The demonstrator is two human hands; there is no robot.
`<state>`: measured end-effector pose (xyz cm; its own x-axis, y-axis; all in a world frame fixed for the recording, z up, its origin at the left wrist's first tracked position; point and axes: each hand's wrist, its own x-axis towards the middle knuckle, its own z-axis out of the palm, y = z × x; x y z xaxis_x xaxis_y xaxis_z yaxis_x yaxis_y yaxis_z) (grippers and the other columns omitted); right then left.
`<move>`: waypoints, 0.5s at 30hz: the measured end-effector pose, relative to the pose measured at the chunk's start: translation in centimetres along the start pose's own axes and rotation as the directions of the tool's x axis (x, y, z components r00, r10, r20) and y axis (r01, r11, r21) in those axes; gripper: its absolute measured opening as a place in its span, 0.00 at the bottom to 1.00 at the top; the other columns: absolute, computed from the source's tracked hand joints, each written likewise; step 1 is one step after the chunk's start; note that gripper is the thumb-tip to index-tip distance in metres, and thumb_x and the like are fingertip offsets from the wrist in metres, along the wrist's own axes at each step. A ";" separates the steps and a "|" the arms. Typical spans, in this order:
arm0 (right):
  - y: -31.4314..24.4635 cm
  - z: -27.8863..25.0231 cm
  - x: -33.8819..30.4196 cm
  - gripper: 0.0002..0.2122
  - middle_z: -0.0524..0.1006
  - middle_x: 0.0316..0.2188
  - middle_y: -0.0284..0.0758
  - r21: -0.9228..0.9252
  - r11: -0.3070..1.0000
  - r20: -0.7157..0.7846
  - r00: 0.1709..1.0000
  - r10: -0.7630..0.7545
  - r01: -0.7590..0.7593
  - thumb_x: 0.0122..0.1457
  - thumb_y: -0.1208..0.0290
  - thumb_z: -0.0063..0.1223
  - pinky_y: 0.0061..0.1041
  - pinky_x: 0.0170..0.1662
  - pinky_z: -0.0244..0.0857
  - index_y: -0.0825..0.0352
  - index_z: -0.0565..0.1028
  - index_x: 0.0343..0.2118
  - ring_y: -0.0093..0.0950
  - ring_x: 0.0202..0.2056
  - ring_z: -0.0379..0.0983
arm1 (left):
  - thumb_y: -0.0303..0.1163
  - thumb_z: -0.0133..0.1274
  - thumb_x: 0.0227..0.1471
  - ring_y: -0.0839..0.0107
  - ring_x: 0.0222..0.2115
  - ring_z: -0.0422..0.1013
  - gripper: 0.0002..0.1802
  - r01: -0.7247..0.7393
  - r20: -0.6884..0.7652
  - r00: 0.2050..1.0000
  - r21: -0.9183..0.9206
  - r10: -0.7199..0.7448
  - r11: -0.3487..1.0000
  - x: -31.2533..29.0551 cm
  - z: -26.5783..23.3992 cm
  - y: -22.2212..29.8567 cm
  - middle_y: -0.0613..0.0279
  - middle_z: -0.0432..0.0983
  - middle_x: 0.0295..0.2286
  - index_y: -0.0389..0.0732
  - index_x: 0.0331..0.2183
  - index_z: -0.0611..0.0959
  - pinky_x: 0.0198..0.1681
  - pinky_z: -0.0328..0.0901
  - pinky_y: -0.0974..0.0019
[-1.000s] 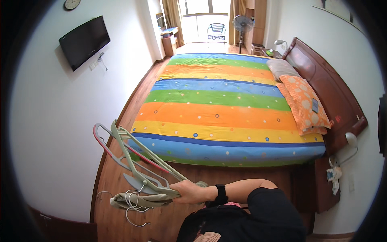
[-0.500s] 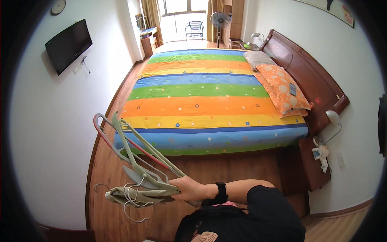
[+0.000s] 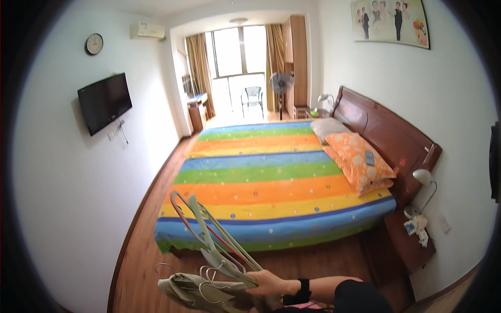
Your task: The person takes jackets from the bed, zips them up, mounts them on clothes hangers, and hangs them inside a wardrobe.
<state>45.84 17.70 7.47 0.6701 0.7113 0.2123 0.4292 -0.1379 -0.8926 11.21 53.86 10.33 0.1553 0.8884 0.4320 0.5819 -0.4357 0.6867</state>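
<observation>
My right hand (image 3: 272,283), a black band at its wrist, is closed round a bunch of clothes hangers (image 3: 214,237). They are pale green, with one in grey and red, and their metal hooks stick out to the left. An olive-green cloth or garment (image 3: 190,292) hangs with them under the hand, partly cut off by the lower edge. The hangers are held up in front of the near left corner of the bed (image 3: 250,195), which has a striped, many-coloured cover. My left hand does not show.
Orange pillows (image 3: 355,156) with a phone (image 3: 369,158) on top lie by the wooden headboard (image 3: 386,128). A nightstand (image 3: 402,237) with a lamp (image 3: 424,177) stands near right. Wooden floor (image 3: 141,250) runs along the left wall. A fan (image 3: 282,83) and chair (image 3: 252,97) are by the window.
The view has tilted up, so the bed and walls sit lower in it. The hangers and my right hand have shifted right and down in the picture, the grip unchanged.
</observation>
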 end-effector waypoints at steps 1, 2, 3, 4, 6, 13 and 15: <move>0.2 0.0 -0.1 0.09 0.68 0.18 0.36 0.032 0.998 0.031 0.998 0.057 -0.058 0.46 0.70 0.55 0.25 0.27 0.62 0.67 0.68 0.27 0.27 0.20 0.65 | 0.27 0.51 0.48 0.69 0.30 0.69 0.11 -0.099 0.260 0.952 -0.227 0.159 0.969 -2.3 2.0 5.2 0.58 0.73 0.31 0.37 0.37 0.76 0.34 0.65 0.70; 0.3 -0.4 -0.2 0.09 0.68 0.18 0.36 0.028 0.999 0.021 0.999 0.040 -0.041 0.46 0.70 0.55 0.25 0.27 0.62 0.67 0.68 0.27 0.27 0.20 0.65 | 0.29 0.50 0.49 0.69 0.31 0.68 0.11 -0.064 0.473 0.870 -0.175 0.141 0.982 -3.4 5.1 5.5 0.58 0.72 0.32 0.36 0.37 0.76 0.35 0.64 0.70; 0.4 -0.4 -0.6 0.09 0.68 0.18 0.35 0.060 0.996 0.033 0.997 0.066 -0.068 0.47 0.70 0.54 0.25 0.27 0.62 0.67 0.68 0.28 0.25 0.20 0.66 | 0.29 0.50 0.50 0.70 0.33 0.67 0.12 0.044 0.678 0.713 -0.299 0.179 0.953 -5.7 7.9 8.2 0.58 0.71 0.33 0.35 0.37 0.75 0.37 0.63 0.70; 0.7 -0.9 -1.0 0.09 0.68 0.18 0.34 0.089 0.990 0.033 0.994 0.105 -0.107 0.47 0.69 0.54 0.25 0.27 0.62 0.66 0.68 0.28 0.24 0.21 0.67 | 0.28 0.50 0.49 0.70 0.35 0.67 0.13 0.061 0.772 0.557 -0.405 0.305 0.912 -8.1 9.2 12.6 0.59 0.71 0.35 0.34 0.39 0.74 0.38 0.63 0.69; -0.4 -1.6 -1.1 0.09 0.68 0.17 0.32 0.088 0.988 0.009 0.992 0.124 -0.124 0.48 0.69 0.53 0.25 0.27 0.62 0.66 0.67 0.28 0.22 0.20 0.67 | 0.26 0.50 0.49 0.70 0.36 0.67 0.17 0.267 0.834 0.346 -0.527 0.430 0.807 -10.8 12.1 15.8 0.59 0.71 0.35 0.34 0.43 0.72 0.39 0.63 0.69; 0.7 -4.7 -3.9 0.10 0.71 0.23 0.43 0.044 0.999 -0.080 0.997 0.017 -0.013 0.44 0.72 0.51 0.31 0.31 0.63 0.69 0.68 0.29 0.38 0.28 0.70 | 0.29 0.49 0.51 0.74 0.33 0.66 0.22 0.609 0.798 0.184 -0.551 0.573 0.571 -18.5 18.0 26.1 0.62 0.70 0.34 0.36 0.48 0.67 0.36 0.62 0.72; 1.6 -6.6 -5.4 0.09 0.71 0.24 0.44 0.004 1.000 -0.088 0.996 -0.004 0.004 0.43 0.73 0.51 0.32 0.33 0.63 0.70 0.68 0.28 0.41 0.30 0.70 | 0.32 0.51 0.51 0.78 0.26 0.63 0.22 0.447 0.815 0.203 -0.570 0.543 0.689 -20.3 18.1 28.6 0.65 0.69 0.30 0.35 0.47 0.67 0.29 0.60 0.73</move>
<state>46.91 9.09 7.53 0.7189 0.6487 0.2498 0.4298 -0.1323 -0.8932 39.11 25.95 10.61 0.9980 0.0619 -0.0159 0.0151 0.0148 0.9998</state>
